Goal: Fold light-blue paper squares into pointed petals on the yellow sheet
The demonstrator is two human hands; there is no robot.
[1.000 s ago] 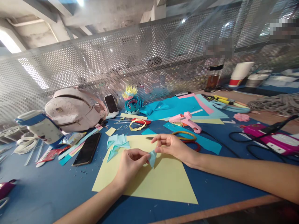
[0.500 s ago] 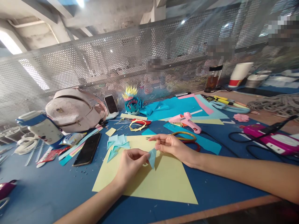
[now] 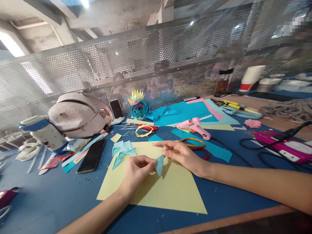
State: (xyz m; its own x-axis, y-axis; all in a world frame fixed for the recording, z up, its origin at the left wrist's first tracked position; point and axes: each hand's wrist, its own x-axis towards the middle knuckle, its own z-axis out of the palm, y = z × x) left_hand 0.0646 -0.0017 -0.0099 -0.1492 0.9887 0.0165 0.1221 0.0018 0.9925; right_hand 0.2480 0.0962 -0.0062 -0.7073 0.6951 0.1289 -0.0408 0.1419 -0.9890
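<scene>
My left hand (image 3: 138, 170) pinches a small light blue folded paper triangle (image 3: 160, 165) at its left corner. At the triangle's upper right corner, my right hand (image 3: 181, 156) has its thumb and a fingertip on the paper, with the other fingers stretched leftward. Both hands are over a yellow paper sheet (image 3: 168, 196). Several light blue folded pieces (image 3: 123, 151) lie at the sheet's upper left. Scissors (image 3: 195, 143) with yellow and red handles lie partly behind my right hand. Further back stands a folded paper model (image 3: 138, 105) in blue, pink and yellow.
A pink glue gun (image 3: 195, 126) lies behind the scissors. Left are a black phone (image 3: 92, 156), a bottle (image 3: 46, 133) and a pink backpack (image 3: 75, 115). Blue paper sheets (image 3: 190, 110) lie at the back. A magenta power strip (image 3: 282, 146) and cables are at the right.
The view has shifted very slightly. My right hand's fingers have closed in a little at the triangle's upper right corner; my left hand keeps its pinch.
</scene>
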